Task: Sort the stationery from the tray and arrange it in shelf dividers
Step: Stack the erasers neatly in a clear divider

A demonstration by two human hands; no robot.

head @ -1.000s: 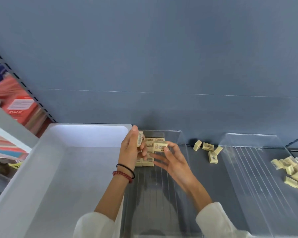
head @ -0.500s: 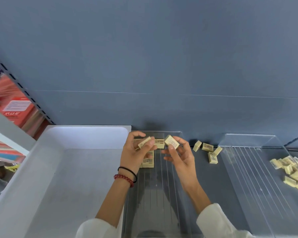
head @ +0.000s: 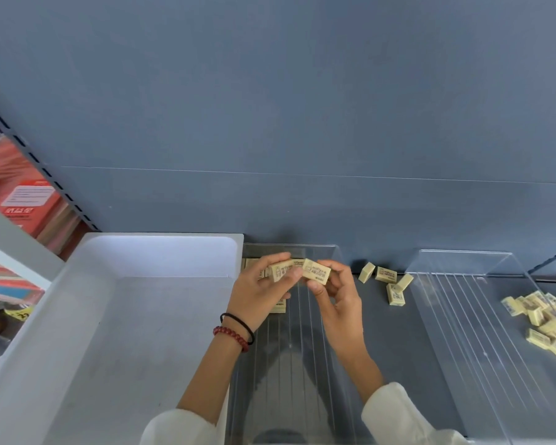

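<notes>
My left hand point(head: 257, 295) pinches a small cream eraser point(head: 280, 270) between thumb and fingers. My right hand point(head: 336, 295) pinches a second cream eraser point(head: 316, 271) right beside it, the two nearly touching. Both hands hover over the back of a clear shelf divider point(head: 305, 364). Several erasers lie in rows at the divider's back end point(head: 251, 263), partly hidden under my left hand. The white tray point(head: 109, 316) sits to the left with nothing visible inside it.
Several loose erasers point(head: 386, 279) lie on the dark shelf between the dividers. A second clear divider point(head: 482, 332) stands to the right, and a pile of erasers point(head: 548, 322) lies beyond it. Red and orange packets point(head: 23, 200) fill the neighbouring shelf at far left.
Both hands lifted off the eraser rows, each with an eraser. They turned the erasers label-up and brought them close together above the divider's back end.
</notes>
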